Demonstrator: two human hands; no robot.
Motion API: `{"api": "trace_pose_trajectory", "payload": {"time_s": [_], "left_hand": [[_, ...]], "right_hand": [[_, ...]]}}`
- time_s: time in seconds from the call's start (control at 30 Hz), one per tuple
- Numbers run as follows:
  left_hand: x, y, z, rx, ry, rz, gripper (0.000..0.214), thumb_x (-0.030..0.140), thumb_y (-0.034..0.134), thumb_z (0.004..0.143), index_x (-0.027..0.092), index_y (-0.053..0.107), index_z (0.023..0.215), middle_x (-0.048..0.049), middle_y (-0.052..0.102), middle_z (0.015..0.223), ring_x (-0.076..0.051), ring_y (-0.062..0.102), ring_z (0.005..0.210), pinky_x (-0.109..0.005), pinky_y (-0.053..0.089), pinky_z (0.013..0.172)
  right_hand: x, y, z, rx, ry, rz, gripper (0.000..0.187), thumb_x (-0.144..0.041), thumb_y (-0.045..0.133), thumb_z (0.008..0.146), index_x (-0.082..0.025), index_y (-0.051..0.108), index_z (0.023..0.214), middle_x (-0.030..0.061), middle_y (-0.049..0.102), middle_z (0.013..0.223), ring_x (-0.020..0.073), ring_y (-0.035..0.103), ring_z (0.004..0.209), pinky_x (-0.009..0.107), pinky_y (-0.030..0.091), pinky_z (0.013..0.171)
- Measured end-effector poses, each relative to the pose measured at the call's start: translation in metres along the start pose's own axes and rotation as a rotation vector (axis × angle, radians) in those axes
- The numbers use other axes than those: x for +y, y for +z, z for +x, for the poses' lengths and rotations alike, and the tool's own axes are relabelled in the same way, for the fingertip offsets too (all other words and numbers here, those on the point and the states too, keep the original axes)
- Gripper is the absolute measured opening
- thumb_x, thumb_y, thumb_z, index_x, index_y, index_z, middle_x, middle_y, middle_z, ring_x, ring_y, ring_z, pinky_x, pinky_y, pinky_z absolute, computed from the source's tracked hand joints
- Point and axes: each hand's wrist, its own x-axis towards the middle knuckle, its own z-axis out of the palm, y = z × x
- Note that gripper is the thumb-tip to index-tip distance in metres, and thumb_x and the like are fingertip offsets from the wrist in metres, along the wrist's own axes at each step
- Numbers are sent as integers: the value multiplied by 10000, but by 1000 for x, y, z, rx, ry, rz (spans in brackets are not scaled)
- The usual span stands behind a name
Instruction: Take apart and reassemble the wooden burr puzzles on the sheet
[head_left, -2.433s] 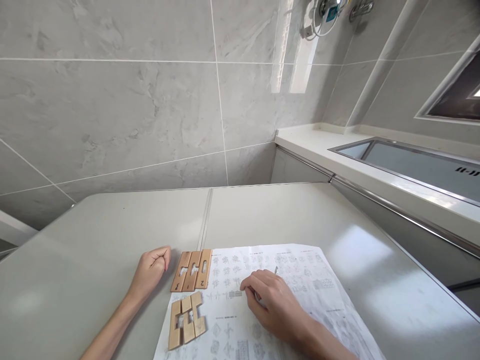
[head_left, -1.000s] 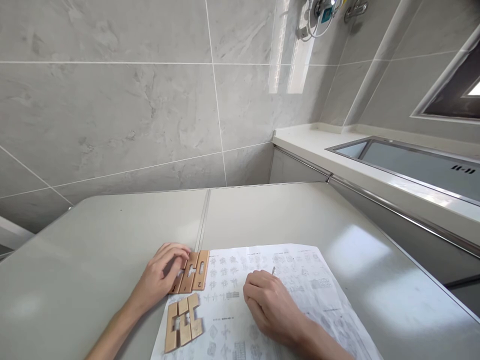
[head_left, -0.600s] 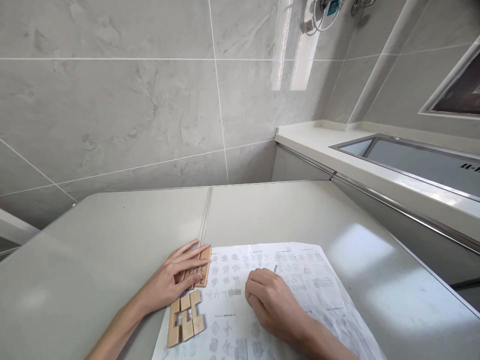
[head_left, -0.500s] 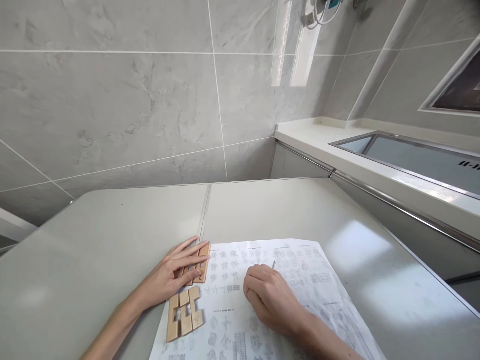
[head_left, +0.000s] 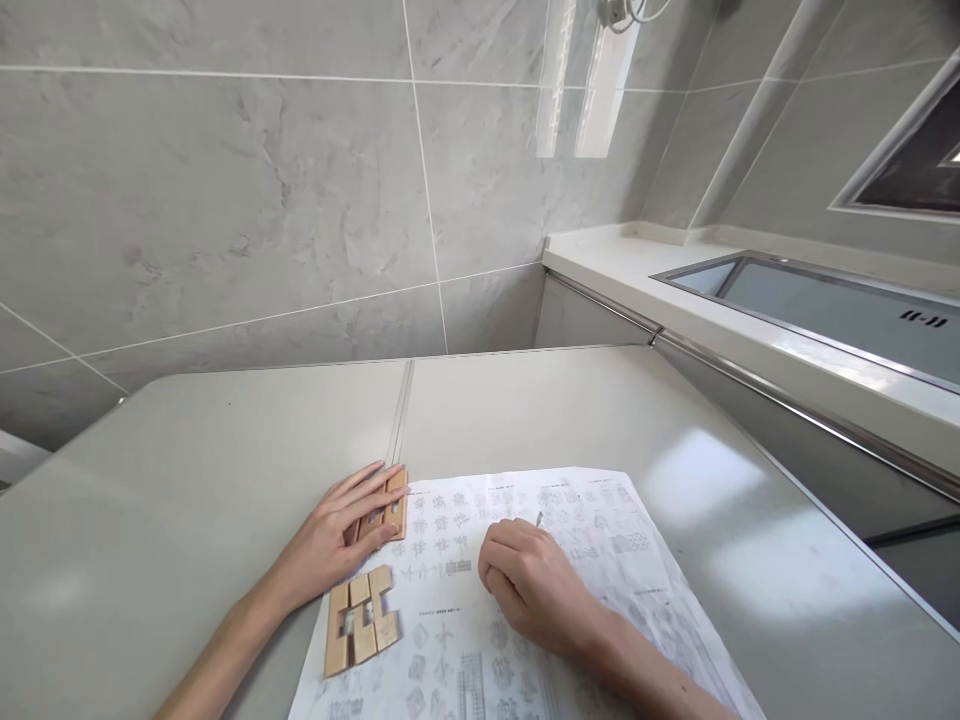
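Note:
My left hand lies with its fingers stretched out over flat wooden puzzle pieces at the upper left corner of a printed sheet. The fingers partly cover these pieces. Closer to me, notched wooden pieces lie side by side on the sheet's left edge, with gaps between them. Over the middle of the sheet rests my right hand, its fingers curled closed. A small grey tip shows just beyond its knuckles; what it belongs to is hidden.
The sheet, covered in small printed diagrams, lies on a pale table with a seam. A grey tiled wall rises behind. At the right stands a white counter with an inset sink.
My left hand and the wooden pieces under it have shifted slightly away from me. My right hand stays curled at the same place on the sheet. The camera view has moved a little.

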Motion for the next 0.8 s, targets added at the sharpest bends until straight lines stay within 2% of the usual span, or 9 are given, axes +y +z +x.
{"api": "trace_pose_trajectory", "payload": {"time_s": [0.13, 0.4, 0.63, 0.8], "left_hand": [[1, -1, 0, -20, -15, 35, 534, 554, 661, 1017, 397, 615, 1525, 6, 482, 1686, -343, 381, 1600, -549, 421, 1266], [-2, -1, 1, -23, 12, 60, 688, 578, 760, 934, 402, 558, 1568, -29, 449, 1710, -365, 414, 1567, -544, 461, 1229], [-5, 1, 2, 29, -9, 70, 556, 532, 748, 950, 402, 644, 1480, -47, 517, 1645, -353, 515, 1463, -513, 534, 1150], [-8, 2, 2, 61, -7, 108, 562, 550, 737, 954, 411, 635, 1489, -44, 566, 1599, -347, 558, 1411, -500, 592, 1072]], "right_hand": [[0, -1, 1, -4, 8, 14, 273, -26, 411, 917, -209, 459, 720, 6, 568, 723, 151, 440, 654, 304, 355, 634], [-1, -3, 3, -21, 18, 16, 262, -28, 422, 913, -213, 445, 728, 6, 581, 736, 156, 453, 664, 307, 348, 644], [-2, -3, 4, -12, 24, 10, 266, -22, 430, 910, -210, 443, 723, 5, 580, 734, 152, 438, 664, 303, 346, 648], [0, -2, 7, -1, 21, 22, 259, -29, 441, 910, -206, 450, 721, 2, 576, 725, 146, 434, 651, 290, 342, 636]]}}
